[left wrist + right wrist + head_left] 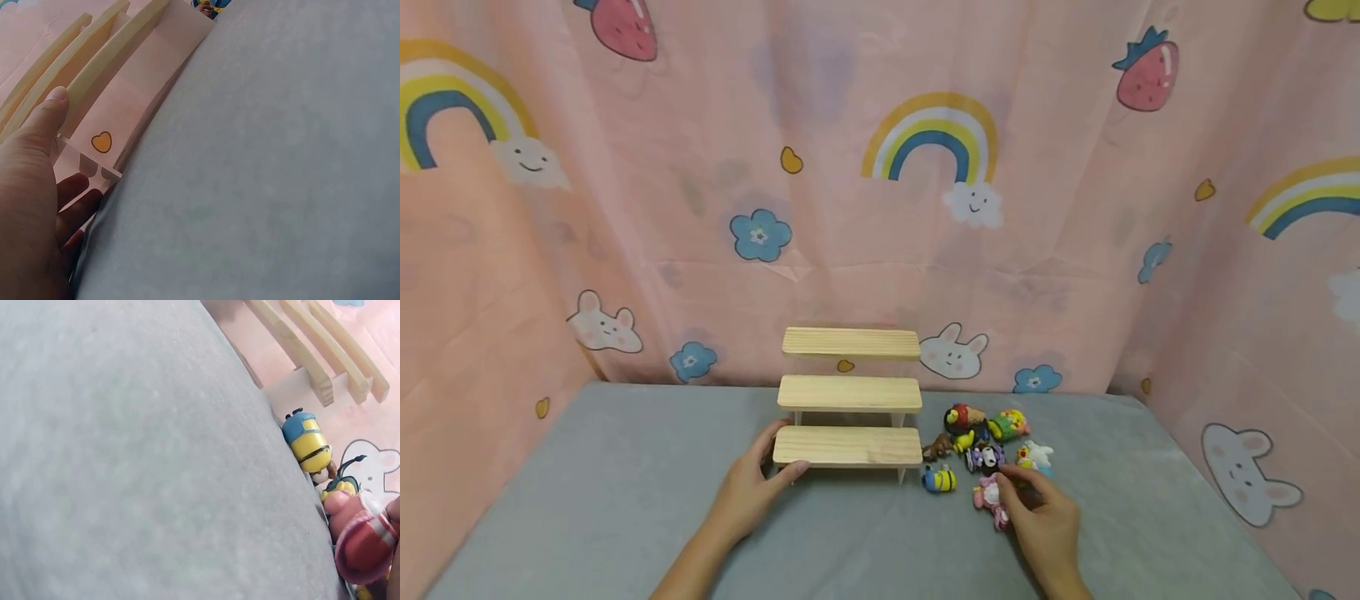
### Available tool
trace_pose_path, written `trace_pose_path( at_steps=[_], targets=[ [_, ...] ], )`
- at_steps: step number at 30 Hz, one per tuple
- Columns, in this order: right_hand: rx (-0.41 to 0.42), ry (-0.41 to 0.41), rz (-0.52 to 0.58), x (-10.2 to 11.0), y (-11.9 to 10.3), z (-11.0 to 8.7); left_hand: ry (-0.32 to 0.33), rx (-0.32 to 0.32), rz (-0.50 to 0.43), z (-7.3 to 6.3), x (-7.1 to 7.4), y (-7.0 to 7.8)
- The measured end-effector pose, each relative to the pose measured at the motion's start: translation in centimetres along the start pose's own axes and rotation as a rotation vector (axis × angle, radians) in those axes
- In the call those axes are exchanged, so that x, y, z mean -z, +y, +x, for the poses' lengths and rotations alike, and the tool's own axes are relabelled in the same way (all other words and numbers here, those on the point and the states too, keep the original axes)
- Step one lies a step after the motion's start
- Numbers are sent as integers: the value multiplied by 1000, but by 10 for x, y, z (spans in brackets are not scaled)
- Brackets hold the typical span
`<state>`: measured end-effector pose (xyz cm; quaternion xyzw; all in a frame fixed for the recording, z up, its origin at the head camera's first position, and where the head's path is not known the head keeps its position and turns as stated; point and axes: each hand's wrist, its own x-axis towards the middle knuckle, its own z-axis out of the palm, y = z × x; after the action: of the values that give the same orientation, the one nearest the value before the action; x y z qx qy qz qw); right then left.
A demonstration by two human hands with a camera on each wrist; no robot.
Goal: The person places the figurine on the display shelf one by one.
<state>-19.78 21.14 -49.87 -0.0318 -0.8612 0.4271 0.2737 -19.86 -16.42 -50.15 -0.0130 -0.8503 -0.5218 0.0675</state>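
A three-step display stand [848, 447] with pale wooden treads and clear supports stands on the table. My left hand [748, 492] grips the left end of its lowest tread, thumb [55, 100] on the tread's front edge and the other fingers round the side. My right hand [1045, 517] pinches a pink-and-white toy figurine [989, 492] between bent fingers and thumb; its far side is hidden by the fingertips. In the right wrist view, the pink figurine [361, 540] lies at the right edge, a fingertip against it.
Right of the stand lie a blue-and-yellow minion figurine [939, 479], a brown figurine [937, 448], a purple-and-black figurine [985, 457], a white figurine [1037, 454] and several more in a cluster. A grey cloth covers the table [647, 467]. Pink printed curtains [865, 275] hang behind and beside it.
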Motion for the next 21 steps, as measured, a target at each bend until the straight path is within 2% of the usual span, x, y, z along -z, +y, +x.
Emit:
trace_pose_path(
  at_steps=[3,7,16,21],
  targets=[
    [16,18,-12,0,0,0,-4,-1,0,1,0,0],
    [-26,-10,-15,0,0,1,-9,-6,5,1,0,0],
    [-59,-261,-28,2,0,2,-6,-4,29,1,2,2],
    [-175,-456,-45,12,-3,11,-10,-4,29,0,3,3]
  ],
)
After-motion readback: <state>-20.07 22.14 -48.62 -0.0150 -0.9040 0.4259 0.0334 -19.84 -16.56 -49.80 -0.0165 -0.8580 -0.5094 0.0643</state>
